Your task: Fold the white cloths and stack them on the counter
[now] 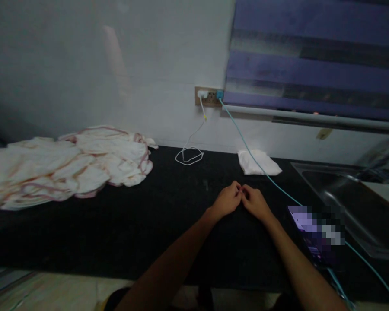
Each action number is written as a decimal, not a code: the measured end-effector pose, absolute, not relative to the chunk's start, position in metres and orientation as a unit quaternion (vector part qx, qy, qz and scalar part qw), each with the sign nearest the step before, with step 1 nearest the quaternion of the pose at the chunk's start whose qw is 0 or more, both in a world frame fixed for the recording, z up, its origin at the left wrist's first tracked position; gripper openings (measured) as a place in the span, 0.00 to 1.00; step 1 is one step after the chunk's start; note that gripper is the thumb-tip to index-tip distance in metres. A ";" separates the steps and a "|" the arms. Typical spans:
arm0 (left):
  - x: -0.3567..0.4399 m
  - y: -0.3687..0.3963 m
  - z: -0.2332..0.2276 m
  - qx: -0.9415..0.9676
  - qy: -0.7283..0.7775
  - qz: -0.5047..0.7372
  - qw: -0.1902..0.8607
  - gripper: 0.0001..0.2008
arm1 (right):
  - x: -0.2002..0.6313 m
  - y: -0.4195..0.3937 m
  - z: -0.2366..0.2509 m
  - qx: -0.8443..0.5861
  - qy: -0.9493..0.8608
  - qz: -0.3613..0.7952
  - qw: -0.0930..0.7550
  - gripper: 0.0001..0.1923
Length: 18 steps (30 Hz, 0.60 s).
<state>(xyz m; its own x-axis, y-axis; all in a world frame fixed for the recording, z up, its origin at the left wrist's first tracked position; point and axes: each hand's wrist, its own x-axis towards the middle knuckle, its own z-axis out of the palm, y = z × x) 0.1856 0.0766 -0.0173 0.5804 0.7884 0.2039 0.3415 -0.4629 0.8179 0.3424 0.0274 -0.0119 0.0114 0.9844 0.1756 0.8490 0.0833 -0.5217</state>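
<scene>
Blurred blocks cover part of the dark, slab-shaped phone with a lit purple screen [303, 221], so any writing there cannot be read. A flat, slightly rumpled white packet of soft-looking material [249, 166] lies on the black table [168, 242], crossed by a thin light-blue cable [236, 124]. Near it, the bare left hand [227, 201] and right hand [255, 202] meet at curled fingertips; whether either grip is clamped on anything, I cannot tell.

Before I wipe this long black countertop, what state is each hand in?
Left hand: curled, close to the right; whether it's holding anything can't be told.
Right hand: curled toward the left; likewise can't be told.
</scene>
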 end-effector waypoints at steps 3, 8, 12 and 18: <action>0.185 0.074 -0.014 0.807 0.351 0.291 0.375 0.06 | 0.345 0.028 -0.018 -0.661 -0.690 0.135 0.261 0.09; 0.181 0.074 -0.011 0.815 0.342 0.276 0.377 0.08 | 0.348 0.031 -0.024 -0.654 -0.697 0.131 0.263 0.07; 0.175 0.078 -0.011 0.822 0.316 0.265 0.393 0.12 | 0.349 0.034 -0.025 -0.647 -0.706 0.121 0.264 0.05; 0.171 0.080 -0.007 0.830 0.302 0.260 0.390 0.12 | 0.347 0.038 -0.023 -0.652 -0.698 0.117 0.271 0.03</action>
